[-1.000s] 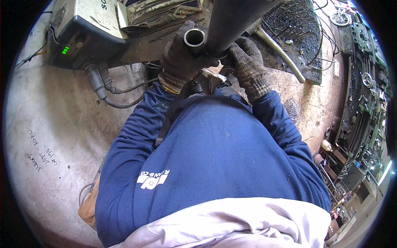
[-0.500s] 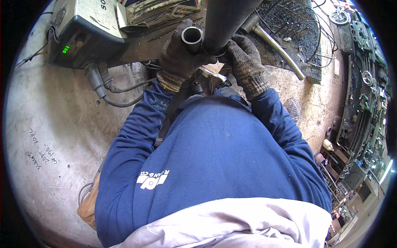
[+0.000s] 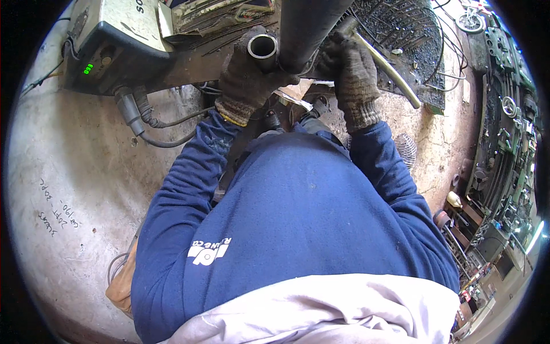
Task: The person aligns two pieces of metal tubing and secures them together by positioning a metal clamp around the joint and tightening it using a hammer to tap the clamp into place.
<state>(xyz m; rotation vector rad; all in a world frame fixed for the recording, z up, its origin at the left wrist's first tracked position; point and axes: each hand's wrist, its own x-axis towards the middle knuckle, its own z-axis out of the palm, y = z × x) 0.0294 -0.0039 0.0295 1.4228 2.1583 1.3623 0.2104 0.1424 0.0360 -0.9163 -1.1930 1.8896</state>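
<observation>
My left hand (image 3: 246, 83), in a dark knitted work glove, is closed around a short metal tube (image 3: 263, 47) with its open end up. Its thumb side reaches to the foot of a thick dark pipe (image 3: 311, 34) that rises out of the top of the picture. My right hand (image 3: 354, 77), gloved alike, is to the right of that pipe and apart from it. Its fingertips are dark and partly hidden beside the head of a hammer (image 3: 389, 67), so whether they grip anything is unclear. The hammer's handle slants down to the right.
A boxy welding machine (image 3: 129, 43) with a green display stands at the left, thick cables (image 3: 133, 112) plugged into it. Thin rods (image 3: 212, 23) lie behind my left hand. Dark gritty debris (image 3: 395, 28) and a wire loop (image 3: 458, 57) are at the right. Machinery (image 3: 504, 114) lines the far right.
My right hand has left the foot of the thick pipe and moved right, toward the hammer head. My left hand still holds the tube; the pipe has shifted slightly left.
</observation>
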